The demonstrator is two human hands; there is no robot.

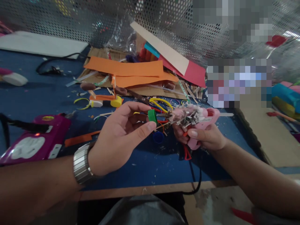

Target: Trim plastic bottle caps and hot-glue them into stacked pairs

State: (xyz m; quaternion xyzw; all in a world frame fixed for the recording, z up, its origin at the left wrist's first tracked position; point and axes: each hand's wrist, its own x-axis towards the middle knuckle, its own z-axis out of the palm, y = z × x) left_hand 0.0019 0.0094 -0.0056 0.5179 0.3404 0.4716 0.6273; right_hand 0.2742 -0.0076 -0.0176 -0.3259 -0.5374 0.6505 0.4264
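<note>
Between the thumb and fingers of my left hand [124,134] is a small green bottle cap [152,116]. My right hand [203,137] is wrapped round the handle of a pink hot glue gun [207,120], whose front is crusted with whitish and dark scraps. The gun's nozzle points left, close to the green cap; whether they touch I cannot tell. A glue stick [227,114] sticks out of its back end. Below the cap, a blue bottle cap [158,137] lies on the table. Yellow-handled scissors [161,103] lie just behind my hands.
A purple power strip [38,137] with a plugged-in black cord sits at left. Orange paper strips [126,68] and cardboard pieces lie at the back against a perforated metal screen [89,18]. At right is a cardboard sheet [264,125]. A black cable [200,178] hangs near the front edge.
</note>
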